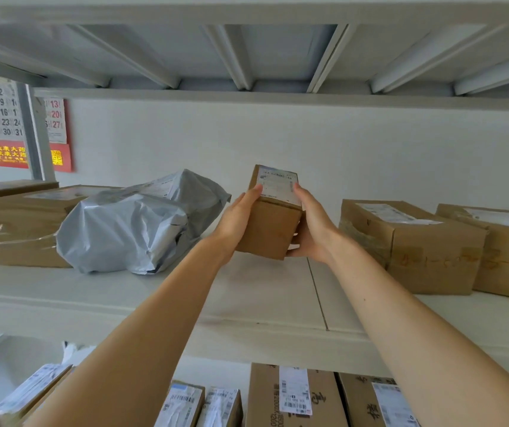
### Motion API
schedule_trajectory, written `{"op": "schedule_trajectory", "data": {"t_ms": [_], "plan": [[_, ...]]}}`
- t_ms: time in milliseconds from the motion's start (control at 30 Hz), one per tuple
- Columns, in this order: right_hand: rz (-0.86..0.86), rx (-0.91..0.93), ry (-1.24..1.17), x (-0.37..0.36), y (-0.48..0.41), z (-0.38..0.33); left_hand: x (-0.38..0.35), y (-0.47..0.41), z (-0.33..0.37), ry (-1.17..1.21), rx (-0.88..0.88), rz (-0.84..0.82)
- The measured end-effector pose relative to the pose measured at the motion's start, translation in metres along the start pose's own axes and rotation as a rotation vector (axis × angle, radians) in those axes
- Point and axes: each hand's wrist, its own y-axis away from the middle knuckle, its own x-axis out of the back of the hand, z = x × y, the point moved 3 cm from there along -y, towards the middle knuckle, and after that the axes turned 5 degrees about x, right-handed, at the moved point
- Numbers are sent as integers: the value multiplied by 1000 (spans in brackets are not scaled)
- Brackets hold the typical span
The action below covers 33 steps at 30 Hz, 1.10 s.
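Holding, head view: I am watching one small box (273, 217) hanging just above the white shelf (247, 291), over the gap between a grey bag (129, 229) and a brown carton (410, 248). The left hand (234, 221) is pressing flat against its left side, fingers straight. The right hand (311, 229) is gripping the right side, thumb curling beneath. Label is facing up. Progress, as I am judging it: box is over its slot but not yet set down; lowering and letting go are remaining.

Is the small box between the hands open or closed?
Closed. The box has a flat top, and a label is stuck across it. The left hand and right hand hold its sides.
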Motion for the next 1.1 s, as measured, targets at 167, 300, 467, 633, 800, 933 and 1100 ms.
{"op": "schedule_trajectory", "data": {"t_ms": [167,300,467,633,800,933,1100], "plan": [[-77,-129,-55,-23,12,1,25,11,7,-78,73,166],[-95,-176,-58,-41,17,6,41,17,10,-90,55,236],[-80,-187,-31,-57,17,8,54,19,14,-171,-7,387],[-26,-154,31,-55,17,1,49,21,35,-430,-129,456],[34,25,177,-28,19,-34,24,18,58,-552,-257,525],[112,177,265,22,30,-74,-27,12,74,-524,-305,476],[154,294,417,94,47,-95,-99,3,69,-541,-228,273]]}}
